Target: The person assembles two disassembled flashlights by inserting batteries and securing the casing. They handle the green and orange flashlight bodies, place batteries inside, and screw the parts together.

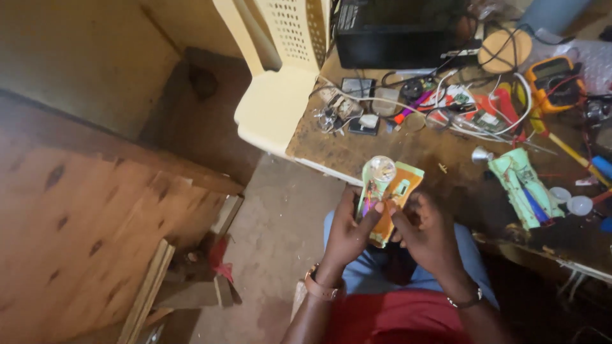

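Above the lap, before a worn wooden desk (357,153): opened green-and-orange plastic torch (386,191), round clear lens uppermost, wiring exposed, clasped from both sides by left hand (347,232) and right hand (427,236), fingers curled around the casing. Desk top scuffed, stained, strewn with tangled wires (472,121), small circuit boards, yellow multimeter (553,79), second pale-green shell half (524,185), round wooden disc (505,50), black box (398,32). Alongside: cream perforated plastic chair (280,76). Below: bare concrete floor (274,242), knotted timber panel (89,236) at left.
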